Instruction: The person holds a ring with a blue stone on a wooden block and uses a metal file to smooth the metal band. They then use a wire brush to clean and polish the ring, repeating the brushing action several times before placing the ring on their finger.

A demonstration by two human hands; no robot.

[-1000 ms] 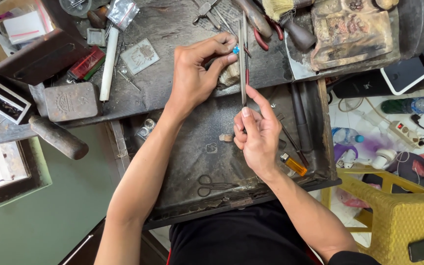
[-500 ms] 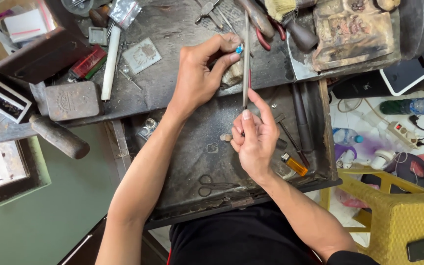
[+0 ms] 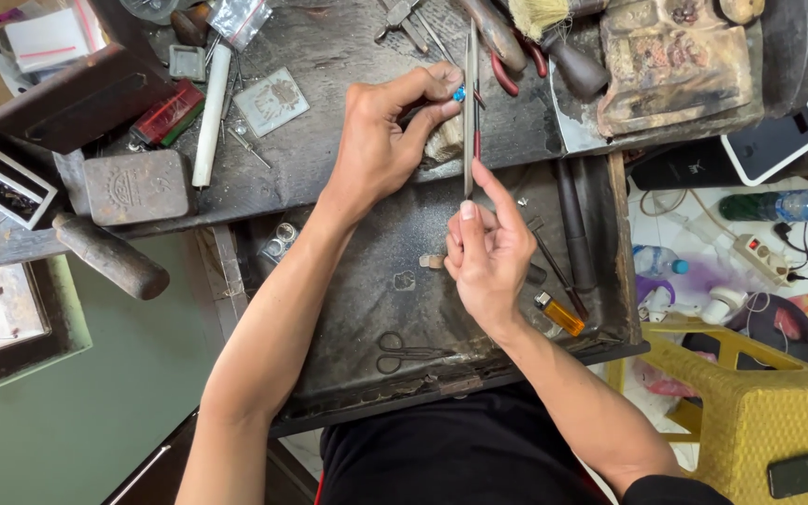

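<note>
My left hand (image 3: 381,145) pinches a small piece with a blue stone (image 3: 459,93) between thumb and forefinger, resting against a worn wooden peg (image 3: 445,142) at the bench edge. My right hand (image 3: 490,252) grips a long thin metal file (image 3: 470,103) near its lower end. The file stands almost upright in the view and its blade lies right beside the blue stone, touching or nearly touching it.
A dark open drawer (image 3: 395,374) below the bench holds scissors (image 3: 404,351), an orange lighter (image 3: 559,313) and thin rods. On the bench lie a white tube (image 3: 209,112), a metal block (image 3: 137,185), pliers (image 3: 507,56) and a brush. A yellow stool (image 3: 759,411) stands at right.
The file has slid slightly forward along the blue stone, with my right hand rising a little. My left hand stays put.
</note>
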